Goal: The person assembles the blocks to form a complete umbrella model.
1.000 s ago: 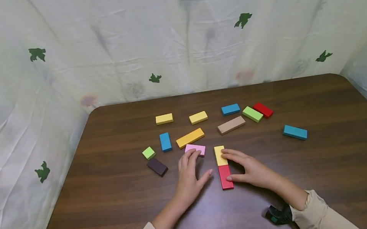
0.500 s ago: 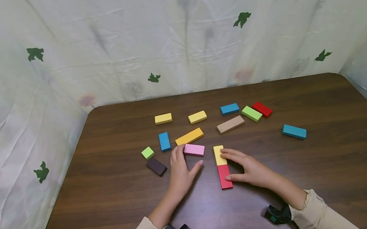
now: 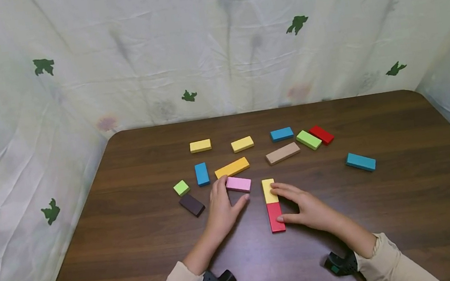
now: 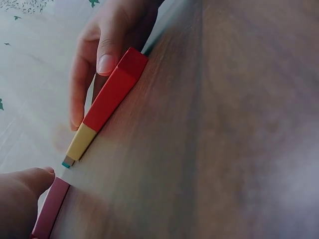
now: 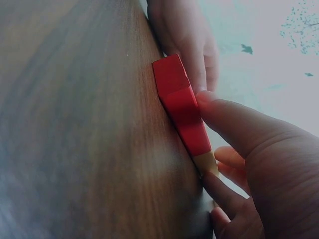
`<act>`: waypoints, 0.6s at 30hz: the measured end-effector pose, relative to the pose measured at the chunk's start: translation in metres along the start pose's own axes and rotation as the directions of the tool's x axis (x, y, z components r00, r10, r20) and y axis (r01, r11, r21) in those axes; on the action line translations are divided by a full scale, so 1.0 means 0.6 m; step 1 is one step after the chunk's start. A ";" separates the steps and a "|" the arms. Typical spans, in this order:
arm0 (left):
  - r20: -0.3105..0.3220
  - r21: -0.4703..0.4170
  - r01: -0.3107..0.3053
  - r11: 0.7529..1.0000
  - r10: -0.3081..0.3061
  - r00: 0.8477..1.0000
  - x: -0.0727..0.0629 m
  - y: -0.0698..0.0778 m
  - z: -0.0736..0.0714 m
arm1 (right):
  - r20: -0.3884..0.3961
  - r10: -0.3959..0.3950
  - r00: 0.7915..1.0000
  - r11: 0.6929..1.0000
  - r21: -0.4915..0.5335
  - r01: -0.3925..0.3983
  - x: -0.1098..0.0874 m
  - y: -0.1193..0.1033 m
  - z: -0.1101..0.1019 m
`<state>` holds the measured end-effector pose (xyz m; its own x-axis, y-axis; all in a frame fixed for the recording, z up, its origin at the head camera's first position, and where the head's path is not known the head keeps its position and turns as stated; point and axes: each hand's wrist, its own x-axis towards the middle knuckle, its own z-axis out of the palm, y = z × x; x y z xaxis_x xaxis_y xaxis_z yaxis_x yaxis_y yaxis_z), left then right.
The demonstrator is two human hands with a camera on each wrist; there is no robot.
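My left hand (image 3: 219,212) is spread beside a pink block (image 3: 238,184), fingertips at its left end and thumb near its front right corner. The left wrist view has that thumb right at the pink block's end. A yellow block (image 3: 268,194) and a red block (image 3: 274,214) lie end to end on the table, yellow farther away. My right hand (image 3: 310,207) rests at their right side with relaxed fingers: fingertips touch the yellow block, the thumb touches the red one. In the right wrist view the thumb meets the red block's (image 5: 183,109) upper edge.
Behind the pink block lie an orange-yellow block (image 3: 232,167) and a tan block (image 3: 282,153). A dark block (image 3: 192,205) and a small green block (image 3: 181,187) are left of my left hand. Several other blocks are scattered farther back; a blue block (image 3: 360,162) lies right.
My left hand has shifted left from over the pink block to its left end, then stayed almost still. The right hand and the yellow and red blocks keep their places.
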<state>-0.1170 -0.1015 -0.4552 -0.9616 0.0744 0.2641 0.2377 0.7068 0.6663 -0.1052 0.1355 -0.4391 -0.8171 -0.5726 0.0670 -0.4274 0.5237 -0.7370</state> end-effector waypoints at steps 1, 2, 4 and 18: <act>0.003 0.001 0.003 1.000 -0.003 1.000 0.001 0.001 0.000 | -0.002 -0.001 1.000 1.000 0.001 0.001 0.000 0.000 0.000; 0.005 0.003 0.005 1.000 -0.005 1.000 0.002 0.001 0.001 | -0.004 -0.003 1.000 1.000 0.001 0.003 0.000 0.000 0.000; 0.011 0.006 0.012 1.000 -0.012 1.000 0.005 0.003 0.001 | -0.007 -0.004 1.000 1.000 0.000 0.004 0.000 0.001 0.000; -0.005 0.052 0.015 0.999 -0.014 1.000 0.024 0.011 0.019 | -0.002 0.005 1.000 1.000 -0.005 -0.005 0.000 0.001 0.001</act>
<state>-0.1309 -0.0879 -0.4549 -0.9642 0.0605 0.2583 0.2161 0.7436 0.6327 -0.1054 0.1352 -0.4400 -0.8203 -0.5683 0.0648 -0.4252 0.5300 -0.7337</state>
